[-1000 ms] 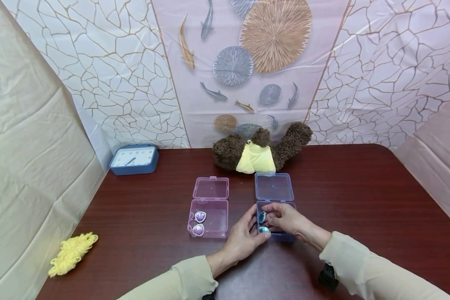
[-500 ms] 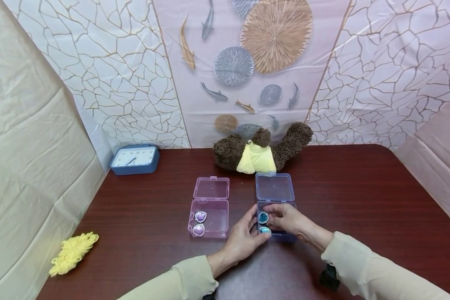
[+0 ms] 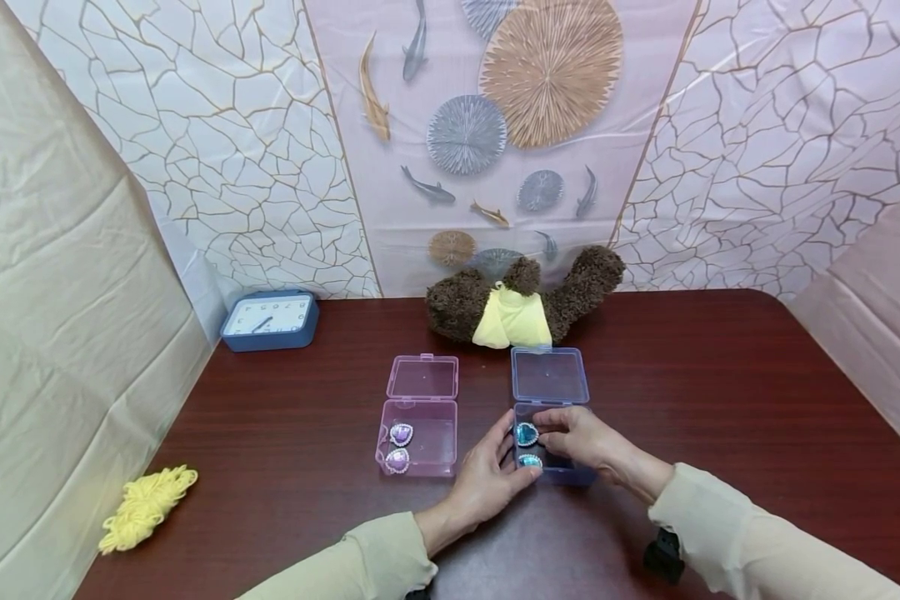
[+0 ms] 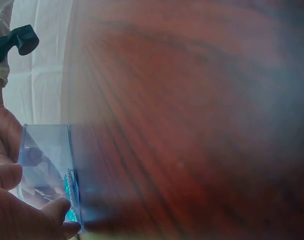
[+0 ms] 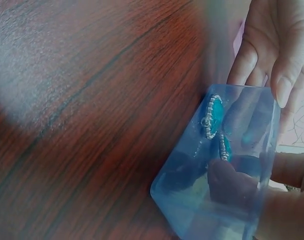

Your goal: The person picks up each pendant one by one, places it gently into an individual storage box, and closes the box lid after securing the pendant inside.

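A see-through blue plastic box [image 3: 570, 475] stands with its lid folded back. My left hand [image 3: 487, 479] holds its left front corner, thumb at the front rim and fingers along the left side. Inside, along the left wall, lie two teal gem pieces with silver beaded edges: a heart-shaped upper gem [image 3: 527, 434] and a lower gem [image 3: 530, 461]. My right hand [image 3: 581, 435] reaches into the box from the right, fingertips right beside the upper gem. In the right wrist view a fingertip [image 5: 222, 171] shows through the wall at the end of one gem.
Left of it stands a pink plastic box [image 3: 435, 437], lid back, with two purple gems [image 3: 397, 460] inside. Behind lies a brown plush toy [image 3: 457, 304] in yellow cloth. A blue clock [image 3: 270, 321] sits back left, a yellow yarn bundle [image 3: 146, 508] front left.
My right hand has drawn slightly right, off the upper gem, which now lies face up beside its fingertips. The left hand has stayed at the blue box.
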`<act>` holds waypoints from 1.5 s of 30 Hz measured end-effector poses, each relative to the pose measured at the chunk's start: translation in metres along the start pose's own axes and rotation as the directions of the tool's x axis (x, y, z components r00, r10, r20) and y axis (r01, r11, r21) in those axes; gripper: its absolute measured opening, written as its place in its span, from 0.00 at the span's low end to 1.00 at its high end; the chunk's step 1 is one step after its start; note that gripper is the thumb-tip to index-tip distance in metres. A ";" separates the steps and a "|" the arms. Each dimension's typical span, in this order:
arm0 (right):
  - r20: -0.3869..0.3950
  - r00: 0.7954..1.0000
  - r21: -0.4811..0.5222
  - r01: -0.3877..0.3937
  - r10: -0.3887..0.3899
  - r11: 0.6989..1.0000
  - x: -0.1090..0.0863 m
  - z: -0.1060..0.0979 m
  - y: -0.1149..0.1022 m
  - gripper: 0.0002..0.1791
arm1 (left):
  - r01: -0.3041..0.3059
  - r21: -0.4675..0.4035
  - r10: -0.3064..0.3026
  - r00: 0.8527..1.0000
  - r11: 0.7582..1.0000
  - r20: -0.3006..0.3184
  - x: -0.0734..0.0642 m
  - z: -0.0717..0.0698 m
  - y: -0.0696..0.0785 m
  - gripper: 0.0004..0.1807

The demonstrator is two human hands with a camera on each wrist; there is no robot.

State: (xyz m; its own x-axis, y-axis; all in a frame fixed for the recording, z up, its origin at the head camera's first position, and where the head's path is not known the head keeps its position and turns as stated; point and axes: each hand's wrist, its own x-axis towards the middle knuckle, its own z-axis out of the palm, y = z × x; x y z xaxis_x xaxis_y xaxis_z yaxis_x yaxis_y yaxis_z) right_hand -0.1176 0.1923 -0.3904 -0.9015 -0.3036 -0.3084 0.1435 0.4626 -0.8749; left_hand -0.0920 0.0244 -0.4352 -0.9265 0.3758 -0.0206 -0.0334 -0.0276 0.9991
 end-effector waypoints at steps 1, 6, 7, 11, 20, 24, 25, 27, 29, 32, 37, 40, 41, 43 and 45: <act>-0.002 1.000 -0.004 -0.002 0.002 1.000 0.000 0.000 -0.001 0.21 | 0.002 0.006 -0.002 1.000 1.000 0.001 0.000 0.000 0.000 0.43; -0.021 1.000 -0.023 0.003 -0.003 1.000 -0.005 -0.004 -0.005 0.21 | 0.002 0.027 -0.002 1.000 1.000 -0.001 0.002 0.000 -0.002 0.42; -0.027 1.000 -0.025 0.010 -0.010 1.000 -0.007 -0.006 -0.006 0.21 | 0.003 0.029 -0.003 1.000 1.000 -0.003 0.002 0.000 -0.002 0.42; -0.057 0.996 0.081 0.075 -0.071 0.994 -0.011 -0.018 -0.006 0.20 | 0.000 0.013 0.000 1.000 1.000 -0.007 0.002 0.000 -0.002 0.43; -0.338 0.941 0.205 0.059 0.015 0.977 0.008 -0.060 0.023 0.23 | 0.019 0.014 -0.019 1.000 1.000 -0.017 0.002 0.000 -0.004 0.43; -0.259 0.963 0.231 -0.010 0.072 0.973 0.015 -0.064 0.032 0.27 | 0.010 0.006 -0.010 1.000 1.000 -0.011 0.002 0.000 -0.005 0.43; -0.247 0.966 0.226 -0.012 0.069 0.974 0.016 -0.064 0.033 0.26 | 0.006 0.003 -0.006 1.000 1.000 -0.010 0.001 0.001 -0.004 0.43; -0.249 0.968 0.202 0.018 0.034 0.979 0.015 -0.065 0.033 0.24 | -0.002 -0.004 0.001 1.000 1.000 -0.009 0.001 0.001 -0.003 0.43; -0.266 0.963 0.172 0.081 -0.033 0.982 0.011 -0.065 0.033 0.21 | -0.007 -0.012 0.007 1.000 1.000 -0.013 0.001 0.001 -0.002 0.43; -0.284 0.941 0.110 0.222 -0.183 0.969 0.004 -0.066 0.035 0.14 | -0.010 -0.025 0.009 1.000 1.000 -0.018 0.000 0.002 -0.001 0.43; -0.293 0.862 -0.082 0.410 -0.415 0.909 -0.009 -0.061 0.040 0.06 | -0.006 -0.006 0.006 1.000 1.000 -0.024 0.000 0.001 0.000 0.43; -0.315 0.830 -0.183 0.423 -0.460 0.888 -0.014 -0.058 0.042 0.07 | 0.003 0.009 -0.003 1.000 1.000 -0.026 0.001 0.000 -0.001 0.43; -0.323 0.827 -0.199 0.416 -0.460 0.887 -0.015 -0.057 0.043 0.08 | 0.005 0.010 -0.005 1.000 1.000 -0.024 0.002 0.000 -0.002 0.43; -0.336 0.827 -0.203 0.405 -0.452 0.892 -0.016 -0.055 0.044 0.09 | 0.014 0.001 -0.014 1.000 1.000 -0.021 0.003 0.001 -0.002 0.43; -0.347 0.826 -0.198 0.399 -0.445 0.895 -0.016 -0.054 0.045 0.09 | 0.017 -0.002 -0.018 1.000 1.000 -0.020 0.003 0.001 -0.003 0.43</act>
State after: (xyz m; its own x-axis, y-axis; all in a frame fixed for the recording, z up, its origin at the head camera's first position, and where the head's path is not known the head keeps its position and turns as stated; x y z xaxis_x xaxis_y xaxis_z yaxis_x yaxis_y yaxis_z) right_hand -0.1192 0.2631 -0.4045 -0.9499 -0.1677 0.2636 -0.3119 0.4583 -0.8323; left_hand -0.0943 0.0268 -0.4381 -0.9330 0.3577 -0.0389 -0.0505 -0.0233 0.9985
